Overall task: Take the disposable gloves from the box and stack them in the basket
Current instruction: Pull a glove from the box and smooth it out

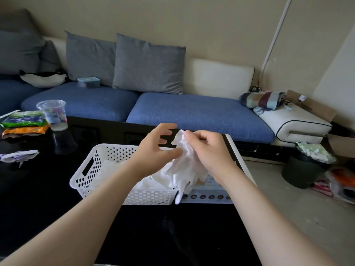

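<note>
A white perforated basket (pixel 90 169) stands on the black table with white gloves (pixel 153 179) lying inside. To its right sits the glove box (pixel 209 196), mostly hidden by my right arm. My right hand (pixel 209 150) pinches the cuff of a crumpled white glove (pixel 184 166), which hangs down over the basket's right end and the box. My left hand (pixel 155 152) hovers beside the glove with fingers spread and slightly bent, its thumb touching the glove.
A plastic cup (pixel 52 114) and snack packets (pixel 23 123) sit at the table's back left. A blue sofa (pixel 192 114) runs behind the table. A dark bin (pixel 305 169) stands on the floor at the right, past the table's edge.
</note>
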{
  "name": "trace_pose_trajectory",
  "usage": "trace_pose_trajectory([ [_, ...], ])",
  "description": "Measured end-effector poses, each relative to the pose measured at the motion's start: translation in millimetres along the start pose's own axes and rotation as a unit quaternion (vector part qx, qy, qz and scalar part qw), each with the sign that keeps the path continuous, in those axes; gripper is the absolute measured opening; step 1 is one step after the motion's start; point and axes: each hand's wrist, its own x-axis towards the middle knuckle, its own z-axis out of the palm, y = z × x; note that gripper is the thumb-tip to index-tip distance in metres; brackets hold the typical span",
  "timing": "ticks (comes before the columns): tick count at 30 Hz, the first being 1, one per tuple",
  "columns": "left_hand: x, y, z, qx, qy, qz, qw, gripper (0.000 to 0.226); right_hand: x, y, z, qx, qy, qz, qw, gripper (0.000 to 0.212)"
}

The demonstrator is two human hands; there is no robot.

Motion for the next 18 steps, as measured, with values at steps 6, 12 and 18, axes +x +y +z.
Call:
trace_pose_trajectory([
  [6,-1.9,9.0,0.8,-0.08,-0.052,0.032,0.995,0.023,-1.8,-3.1,0.7,-0.015,-0.019,0.007,1.0,0.048],
  [12,2.8,9.6,-5.1,-0.176,-0.06,-0.035,0.982,0.02,-5.8,-8.2,-6.8,0.048,-0.11,0.036,0.992,0.057],
  [18,-2.0,10.3,-9.1,-0.219,-0.12,-0.123,0.96,0.03,-3.8,1.0,-15.3,0.077,-0.131,0.058,0.987,0.018],
])
